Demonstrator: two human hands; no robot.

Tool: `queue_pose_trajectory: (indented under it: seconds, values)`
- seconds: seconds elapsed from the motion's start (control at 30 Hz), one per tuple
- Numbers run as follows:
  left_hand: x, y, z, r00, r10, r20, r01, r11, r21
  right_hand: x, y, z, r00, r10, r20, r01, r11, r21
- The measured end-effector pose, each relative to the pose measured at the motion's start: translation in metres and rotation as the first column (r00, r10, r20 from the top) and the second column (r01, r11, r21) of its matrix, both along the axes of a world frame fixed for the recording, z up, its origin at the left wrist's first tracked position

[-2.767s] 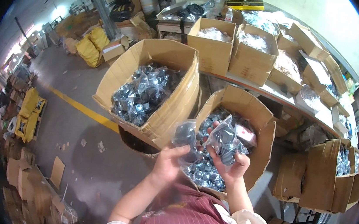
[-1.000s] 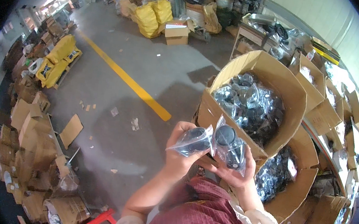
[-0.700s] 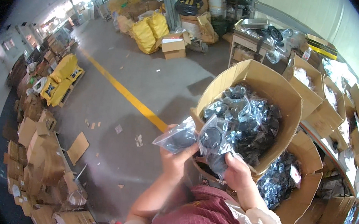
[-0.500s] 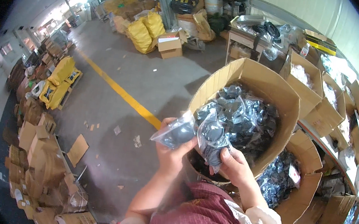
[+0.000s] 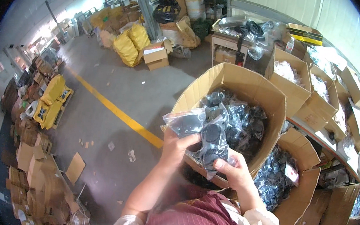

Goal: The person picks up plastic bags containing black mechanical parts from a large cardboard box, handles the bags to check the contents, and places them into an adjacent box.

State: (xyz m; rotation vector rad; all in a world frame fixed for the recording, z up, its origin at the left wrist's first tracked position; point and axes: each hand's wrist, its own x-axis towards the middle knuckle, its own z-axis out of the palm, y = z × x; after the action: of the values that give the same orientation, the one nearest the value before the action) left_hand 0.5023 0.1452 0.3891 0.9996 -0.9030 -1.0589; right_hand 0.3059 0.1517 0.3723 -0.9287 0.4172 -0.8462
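My left hand (image 5: 174, 146) is closed on a clear plastic bag (image 5: 184, 121) with a dark round part inside. My right hand (image 5: 236, 169) pinches the lower end of another clear bag (image 5: 213, 136), which holds black round pieces. The two bags are side by side, and the left thumb reaches to the edge of the second one. Both hands are over the near rim of a large cardboard box (image 5: 253, 83). Inside that box lie many similar bagged black parts (image 5: 236, 118). The fingers behind the bags are partly hidden.
A second open carton (image 5: 307, 192) with bagged dark parts stands at the right. Behind it, several cardboard boxes (image 5: 288, 84) line a bench. A small table (image 5: 227, 42) holds clutter. Yellow sacks (image 5: 127, 47) and a floor line (image 5: 118, 112) are to the left.
The bag in my left hand has tipped up from a downward slant to nearly level. My right hand keeps its pinch on the other bag. The whole view has shifted slightly.
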Motion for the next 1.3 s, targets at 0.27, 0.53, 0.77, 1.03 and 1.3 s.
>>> queue_pose_trajectory:
  seconds: [0.27, 0.53, 0.77, 1.03, 1.3]
  values:
    - [0.009, -0.019, -0.007, 0.785, -0.186, -0.591, 0.258, 0.965, 0.038, -0.014, -0.028, 0.02, 0.934, -0.347, -0.081, 0.33, 0.928, -0.173]
    - [0.011, -0.027, -0.003, 0.633, -0.378, -0.675, 0.377, 0.913, -0.157, -0.029, -0.051, 0.005, 0.627, -0.626, -0.464, 0.415, 0.772, -0.481]
    - [-0.011, -0.019, -0.003, 0.631, -0.439, -0.64, 0.414, 0.888, -0.201, -0.003, -0.041, 0.004, 0.91, -0.339, -0.238, 0.185, 0.846, -0.499]
    - [-0.033, -0.014, -0.011, 0.717, -0.396, -0.573, 0.435, 0.897, -0.076, -0.001, -0.042, -0.011, 0.947, -0.241, -0.212, 0.166, 0.934, -0.317]
    - [-0.033, -0.022, -0.009, 0.627, -0.464, -0.625, 0.494, 0.858, -0.142, -0.008, -0.045, -0.012, 0.94, -0.284, -0.187, 0.225, 0.932, -0.283]
